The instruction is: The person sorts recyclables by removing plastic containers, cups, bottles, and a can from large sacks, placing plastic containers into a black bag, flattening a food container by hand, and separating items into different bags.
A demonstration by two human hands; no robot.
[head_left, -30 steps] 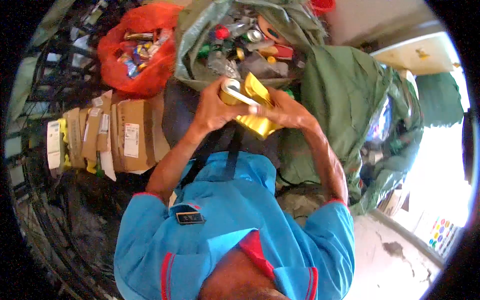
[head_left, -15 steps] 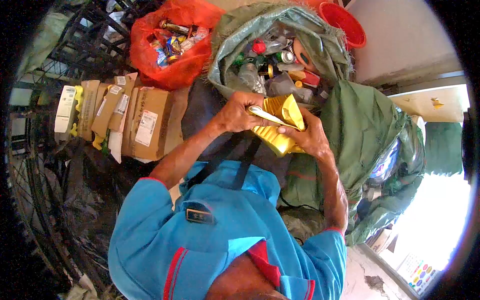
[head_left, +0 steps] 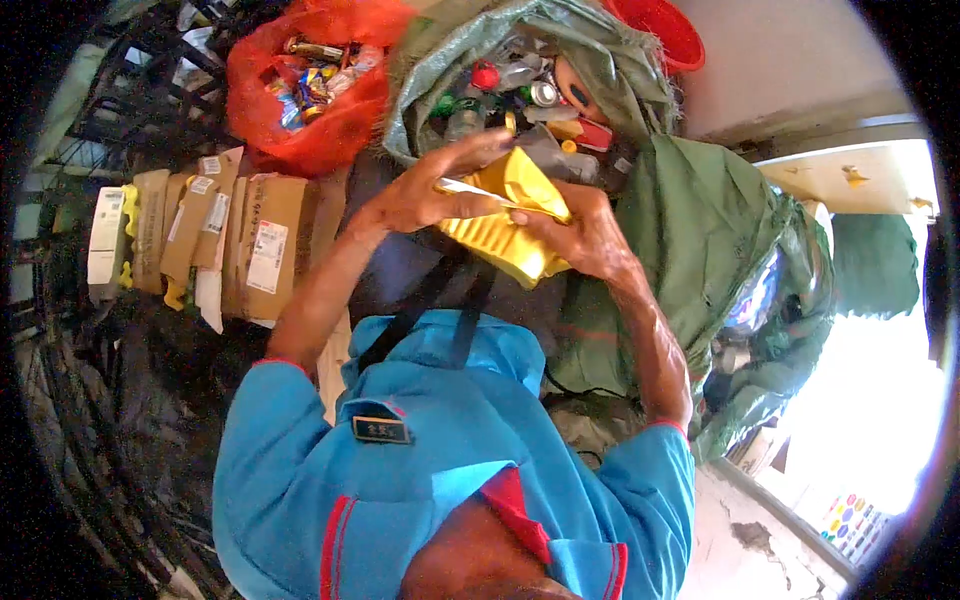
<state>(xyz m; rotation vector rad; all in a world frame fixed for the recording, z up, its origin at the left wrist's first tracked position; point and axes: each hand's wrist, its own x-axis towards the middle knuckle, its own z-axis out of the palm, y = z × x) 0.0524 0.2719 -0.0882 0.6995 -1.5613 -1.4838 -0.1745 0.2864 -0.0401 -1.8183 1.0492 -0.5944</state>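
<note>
Both hands are on a shiny yellow box [head_left: 500, 245] with ribbed sides and a bent flap that has a white edge. My left hand [head_left: 420, 190] grips its left side, thumb along the white edge and the forefinger stretched out above. On the other side, my right hand [head_left: 590, 235] clasps the box with the thumb on the near face and the fingers partly hidden behind. Just beyond the box, a large green woven sack [head_left: 400, 115] gapes, holding plastic bottles, a can [head_left: 543, 94] and other packaging.
A red bag [head_left: 345, 140] of small wrappers and containers lies at the back left. Flattened cardboard boxes [head_left: 268, 250] stand at left, beside black crates [head_left: 160, 60]. A full green sack [head_left: 690, 240] leans at right. A red basin [head_left: 680, 35] sits behind.
The view has shifted, so the surroundings sit further left and higher. My left forefinger has lifted and stretched out over the box. My right hand keeps its hold.
</note>
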